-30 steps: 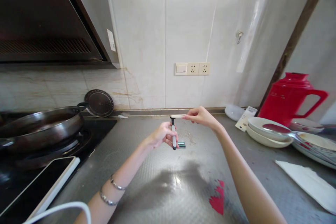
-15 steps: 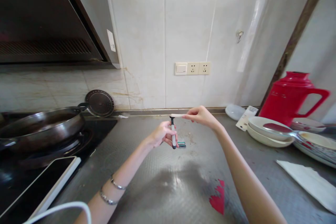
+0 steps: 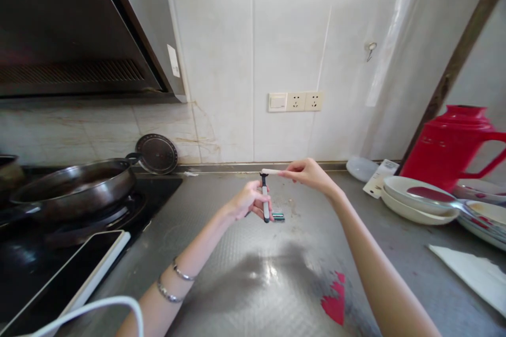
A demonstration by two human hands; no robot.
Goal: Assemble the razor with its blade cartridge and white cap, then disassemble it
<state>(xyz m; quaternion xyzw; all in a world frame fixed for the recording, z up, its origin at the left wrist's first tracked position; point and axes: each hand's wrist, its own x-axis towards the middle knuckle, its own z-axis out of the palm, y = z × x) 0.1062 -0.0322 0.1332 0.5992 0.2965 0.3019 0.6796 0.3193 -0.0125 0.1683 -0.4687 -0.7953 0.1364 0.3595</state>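
My left hand point(image 3: 252, 201) is closed around a grey and black razor handle point(image 3: 265, 205), held upright with its black neck at the top. Between the fingertips of my right hand point(image 3: 310, 174) is a slim white stick-like piece point(image 3: 271, 172), whose exact kind I cannot make out. It lies level, its left end touching the top of the razor handle. Just right of the handle's lower end, a teal and black razor head point(image 3: 278, 217) rests on the metal counter point(image 3: 245, 274).
On the left are a pan point(image 3: 79, 187) on the stove and a white-edged phone point(image 3: 95, 268) with a white cable point(image 3: 106, 301). To the right stand a red thermos jug point(image 3: 450, 147), stacked dishes point(image 3: 419, 205) and a white paper point(image 3: 470, 274). A red patch point(image 3: 335, 303) marks the counter.
The whole view has shifted, so things appear slightly further right. Both hands keep their hold, and the white piece still touches the top of the razor handle.
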